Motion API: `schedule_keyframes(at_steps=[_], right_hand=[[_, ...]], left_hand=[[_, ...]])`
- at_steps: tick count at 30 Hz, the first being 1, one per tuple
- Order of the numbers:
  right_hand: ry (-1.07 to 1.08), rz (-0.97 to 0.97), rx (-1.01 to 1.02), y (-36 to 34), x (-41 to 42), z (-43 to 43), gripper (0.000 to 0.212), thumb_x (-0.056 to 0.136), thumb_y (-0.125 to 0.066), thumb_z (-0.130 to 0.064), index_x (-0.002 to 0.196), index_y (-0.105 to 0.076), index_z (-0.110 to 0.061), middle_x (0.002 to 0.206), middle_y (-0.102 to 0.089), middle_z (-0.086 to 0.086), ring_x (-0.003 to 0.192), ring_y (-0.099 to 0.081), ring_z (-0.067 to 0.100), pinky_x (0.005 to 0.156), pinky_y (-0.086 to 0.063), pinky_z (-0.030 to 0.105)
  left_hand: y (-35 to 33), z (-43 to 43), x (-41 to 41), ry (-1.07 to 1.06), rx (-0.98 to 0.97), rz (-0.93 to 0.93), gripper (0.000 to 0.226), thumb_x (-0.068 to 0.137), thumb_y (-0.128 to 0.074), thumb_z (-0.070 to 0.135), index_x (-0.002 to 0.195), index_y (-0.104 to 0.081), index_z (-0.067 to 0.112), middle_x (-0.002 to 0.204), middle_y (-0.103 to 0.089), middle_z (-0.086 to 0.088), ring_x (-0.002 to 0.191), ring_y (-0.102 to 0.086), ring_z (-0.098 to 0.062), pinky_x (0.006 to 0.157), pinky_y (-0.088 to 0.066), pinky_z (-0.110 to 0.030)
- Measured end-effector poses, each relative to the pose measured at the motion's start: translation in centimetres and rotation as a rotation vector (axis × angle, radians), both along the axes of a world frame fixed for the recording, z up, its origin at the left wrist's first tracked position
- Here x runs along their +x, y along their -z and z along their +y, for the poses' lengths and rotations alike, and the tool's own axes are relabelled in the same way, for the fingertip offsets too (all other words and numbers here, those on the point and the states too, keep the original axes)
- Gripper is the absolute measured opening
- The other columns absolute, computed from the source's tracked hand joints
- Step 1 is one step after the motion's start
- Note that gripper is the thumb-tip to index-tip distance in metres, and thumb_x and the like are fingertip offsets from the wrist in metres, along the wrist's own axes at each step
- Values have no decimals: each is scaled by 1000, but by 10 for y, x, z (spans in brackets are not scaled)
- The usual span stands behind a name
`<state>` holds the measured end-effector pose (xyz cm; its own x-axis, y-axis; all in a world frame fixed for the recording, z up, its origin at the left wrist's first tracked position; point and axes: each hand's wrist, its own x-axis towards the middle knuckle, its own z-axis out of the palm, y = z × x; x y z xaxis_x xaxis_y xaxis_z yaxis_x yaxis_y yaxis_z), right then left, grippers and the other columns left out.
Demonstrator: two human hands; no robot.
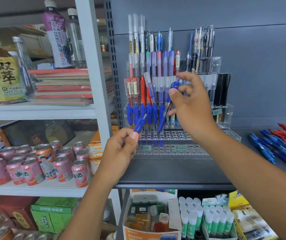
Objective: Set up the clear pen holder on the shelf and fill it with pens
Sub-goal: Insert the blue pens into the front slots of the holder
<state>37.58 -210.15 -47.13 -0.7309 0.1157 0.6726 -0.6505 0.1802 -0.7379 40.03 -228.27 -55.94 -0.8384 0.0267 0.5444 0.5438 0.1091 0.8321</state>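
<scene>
Two pens up: pinches blue pen [139,123] in left hand [121,149], eight o'clock of clear pen holder [182,151]; grips second blue pen [162,121] in right hand [190,108].

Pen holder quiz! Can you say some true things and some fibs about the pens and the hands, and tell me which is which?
1. The left hand holds a blue pen. True.
2. The right hand is empty. False: it pinches a second blue pen.
3. Every hole in the clear pen holder is filled. False: many front holes are empty.
4. Loose pens lie on the shelf, at the right. True.
</scene>
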Motion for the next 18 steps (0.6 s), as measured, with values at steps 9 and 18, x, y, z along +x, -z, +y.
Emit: schedule_keyframes(at_steps=[9, 18], right_hand=[[94, 58, 58, 4, -8, 6, 33, 98, -56, -12, 120, -46, -34, 103, -57, 0, 76, -62, 22, 66, -58, 46], [103, 38, 113, 11, -9, 8, 34, 97, -58, -14, 117, -47, -38, 98, -52, -13, 75, -59, 11, 63, -57, 45]], left_hand=[[1, -1, -1, 3, 14, -2, 34, 90, -47, 40, 84, -58, 9, 53, -37, 8, 43, -28, -3, 42, -25, -12], [2, -2, -3, -8, -22, 33, 32, 93, -45, 41, 84, -61, 15, 55, -38, 5, 43, -29, -4, 42, -26, -14]])
